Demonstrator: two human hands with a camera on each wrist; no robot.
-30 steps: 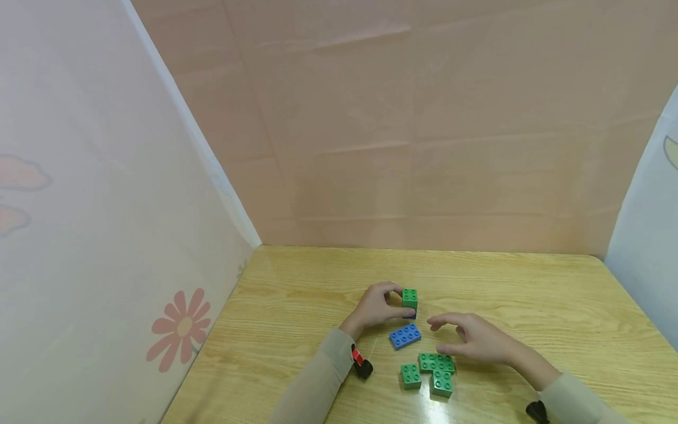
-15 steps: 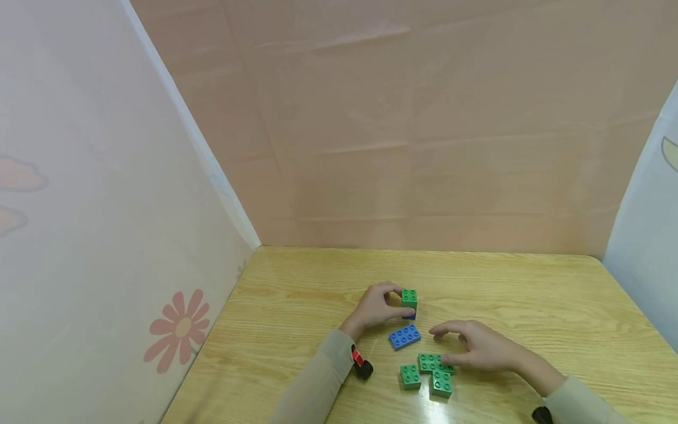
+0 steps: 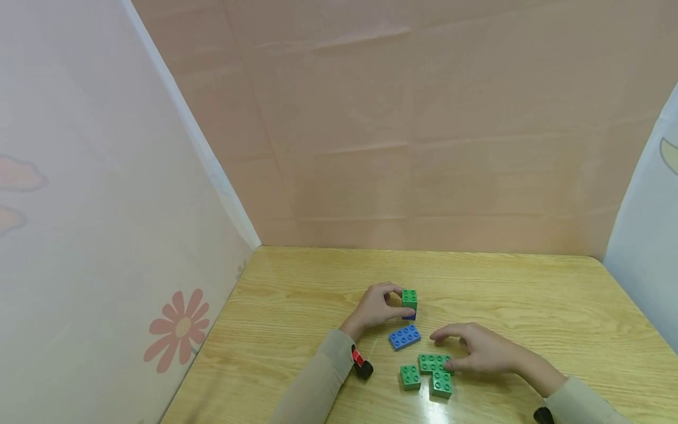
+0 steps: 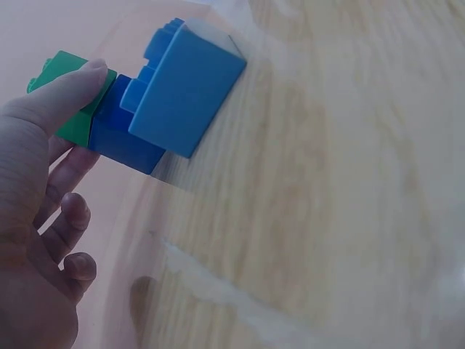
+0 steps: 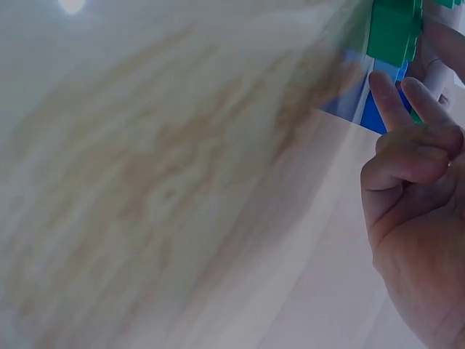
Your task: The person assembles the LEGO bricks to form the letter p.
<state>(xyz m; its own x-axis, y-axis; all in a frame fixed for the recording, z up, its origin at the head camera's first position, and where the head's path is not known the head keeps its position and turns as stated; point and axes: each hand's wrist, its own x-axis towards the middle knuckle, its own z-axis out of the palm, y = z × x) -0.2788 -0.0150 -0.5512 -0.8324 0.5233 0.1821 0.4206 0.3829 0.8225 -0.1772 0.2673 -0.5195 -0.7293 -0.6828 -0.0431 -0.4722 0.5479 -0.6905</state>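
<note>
My left hand [image 3: 374, 307] pinches a small two-brick stack between thumb and fingers: a green brick [image 3: 409, 296] on top of a dark blue brick [image 4: 123, 123]. Just in front of the stack lies a lighter blue eight-stud brick [image 3: 405, 337]. Over the right end of a green eight-stud brick [image 3: 431, 362] hovers my right hand [image 3: 484, 348], its thumb overlapping that end in the head view and its other fingers loosely bent, grasping nothing. Nearer to me are two square green bricks, one [image 3: 441, 384] against the long brick and one [image 3: 410, 377] to its left.
The wood-grain table [image 3: 296, 277] carries all the bricks. A plain tan sheet [image 3: 349, 147] hangs behind its far edge. White sheets with printed flowers and shapes stand at the left [image 3: 106, 176] and right [image 3: 651, 235].
My right hand has shifted slightly right and toward me, bringing its thumb over the end of the long green brick. The left hand and its stack stay in place.
</note>
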